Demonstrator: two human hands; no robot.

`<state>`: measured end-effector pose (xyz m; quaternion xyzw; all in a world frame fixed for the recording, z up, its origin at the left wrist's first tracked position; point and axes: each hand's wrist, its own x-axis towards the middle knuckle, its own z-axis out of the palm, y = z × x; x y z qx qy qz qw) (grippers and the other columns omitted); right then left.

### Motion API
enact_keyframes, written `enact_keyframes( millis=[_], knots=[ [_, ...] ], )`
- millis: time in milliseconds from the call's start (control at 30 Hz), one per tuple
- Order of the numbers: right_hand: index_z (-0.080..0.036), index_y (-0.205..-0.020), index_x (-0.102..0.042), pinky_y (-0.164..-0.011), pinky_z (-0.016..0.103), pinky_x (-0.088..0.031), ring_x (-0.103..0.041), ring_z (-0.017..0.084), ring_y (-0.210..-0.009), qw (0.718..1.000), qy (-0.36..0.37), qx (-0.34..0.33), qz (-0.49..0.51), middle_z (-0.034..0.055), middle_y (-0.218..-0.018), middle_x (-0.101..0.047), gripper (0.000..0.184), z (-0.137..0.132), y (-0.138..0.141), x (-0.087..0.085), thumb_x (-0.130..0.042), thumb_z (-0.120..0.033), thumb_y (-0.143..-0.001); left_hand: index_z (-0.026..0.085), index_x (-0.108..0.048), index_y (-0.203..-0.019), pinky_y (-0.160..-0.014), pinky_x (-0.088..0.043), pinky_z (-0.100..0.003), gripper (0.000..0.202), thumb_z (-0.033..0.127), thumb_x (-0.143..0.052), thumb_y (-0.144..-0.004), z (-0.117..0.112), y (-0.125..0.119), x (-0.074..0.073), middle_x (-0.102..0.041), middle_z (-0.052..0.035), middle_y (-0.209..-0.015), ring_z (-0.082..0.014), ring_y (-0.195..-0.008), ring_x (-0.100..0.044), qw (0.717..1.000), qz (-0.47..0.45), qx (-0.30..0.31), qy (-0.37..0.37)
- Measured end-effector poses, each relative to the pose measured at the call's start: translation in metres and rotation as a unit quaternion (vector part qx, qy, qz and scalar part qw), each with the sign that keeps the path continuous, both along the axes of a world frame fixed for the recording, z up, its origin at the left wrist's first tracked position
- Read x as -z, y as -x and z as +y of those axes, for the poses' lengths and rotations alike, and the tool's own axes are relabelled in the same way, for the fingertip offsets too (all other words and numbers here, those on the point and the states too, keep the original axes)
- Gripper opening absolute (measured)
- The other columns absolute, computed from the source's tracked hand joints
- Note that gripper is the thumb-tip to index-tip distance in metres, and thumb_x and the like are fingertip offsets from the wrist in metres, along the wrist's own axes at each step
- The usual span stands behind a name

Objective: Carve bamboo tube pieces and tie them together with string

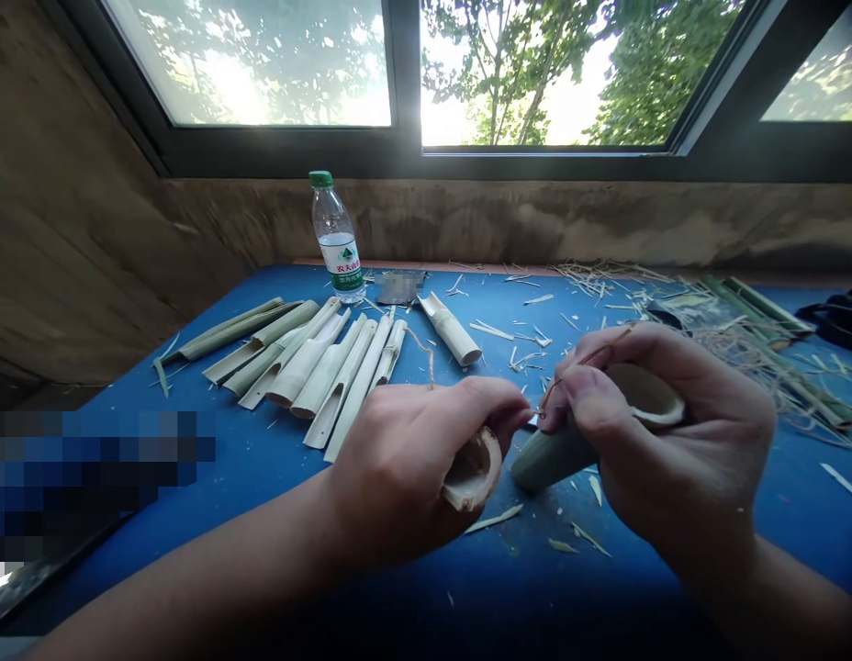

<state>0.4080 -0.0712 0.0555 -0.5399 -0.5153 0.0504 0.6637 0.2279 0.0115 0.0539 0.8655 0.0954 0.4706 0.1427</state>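
My left hand (412,459) is closed around a short bamboo tube (473,473), whose cut hollow end faces me. Its thumb and forefinger meet near a thin brown string (551,390). My right hand (694,450) is closed too, pinching that string between thumb and fingertips while holding a second, greenish bamboo tube (554,456) that slants down to the left. Something small and shiny shows between the two hands, too small to name. A twisted piece of string (430,360) rises behind my left hand; where it leads is hidden.
Several split bamboo pieces (322,367) lie in a row on the blue table (219,514). A single bamboo piece (450,329) lies behind my hands. A water bottle (340,248) stands at the back. Tangled string (784,376), green bamboo lengths (763,308) and shavings cover the right side.
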Motion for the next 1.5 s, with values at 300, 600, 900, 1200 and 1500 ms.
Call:
enact_keyframes(
  millis=[300,600,900,1200,1500],
  knots=[
    [-0.026,-0.085,-0.073,-0.058,0.037,-0.055,-0.064,0.02,-0.059,1.0,0.008,0.006,-0.008,0.0005,-0.075,-0.068,0.011,-0.002,0.002,-0.001,-0.079,-0.02,-0.092,0.013,-0.076,-0.112,-0.063,-0.052,-0.024,0.012,0.014,-0.076,-0.1,0.001,0.0,0.004,-0.079,0.0006,-0.088,-0.0087,-0.067,-0.07,1.0,0.012,0.021,-0.01],
    [-0.024,-0.084,-0.075,-0.056,0.031,-0.053,-0.066,0.016,-0.06,0.999,0.024,0.017,-0.03,-0.0006,-0.074,-0.07,0.01,-0.002,0.002,-0.004,-0.08,-0.019,-0.091,0.016,-0.075,-0.115,-0.071,-0.063,-0.022,0.014,0.017,-0.077,-0.102,-0.001,-0.003,0.007,-0.085,-0.0021,-0.096,-0.0115,-0.075,-0.079,0.999,-0.023,0.041,0.021],
    [-0.024,-0.079,-0.074,-0.052,0.03,-0.053,-0.066,0.017,-0.063,0.999,0.038,0.001,0.005,0.0004,-0.079,-0.072,0.013,-0.001,0.001,-0.008,-0.081,-0.021,-0.089,0.018,-0.075,-0.125,-0.073,-0.067,-0.023,0.023,0.017,-0.079,-0.102,-0.003,-0.005,0.006,-0.087,-0.0044,-0.098,-0.0141,-0.077,-0.083,0.992,-0.017,0.056,0.11],
    [-0.025,-0.08,-0.074,-0.053,0.029,-0.055,-0.067,0.017,-0.062,0.998,0.049,-0.034,0.025,0.0007,-0.08,-0.073,0.012,-0.002,0.001,-0.009,-0.08,-0.02,-0.089,0.016,-0.077,-0.115,-0.062,-0.059,-0.021,0.018,0.018,-0.082,-0.098,-0.002,-0.007,0.007,-0.082,-0.0001,-0.082,-0.0096,-0.063,-0.073,0.994,-0.016,0.049,0.1],
    [-0.024,-0.083,-0.076,-0.051,0.028,-0.052,-0.068,0.017,-0.058,0.998,0.047,-0.046,0.007,-0.0001,-0.077,-0.074,0.011,-0.005,0.005,-0.008,-0.08,-0.015,-0.086,0.016,-0.075,-0.103,-0.054,-0.05,-0.022,0.004,0.018,-0.076,-0.099,-0.004,-0.007,0.003,-0.071,0.003,-0.07,-0.0077,-0.054,-0.061,0.99,-0.021,0.058,0.128]
  ],
)
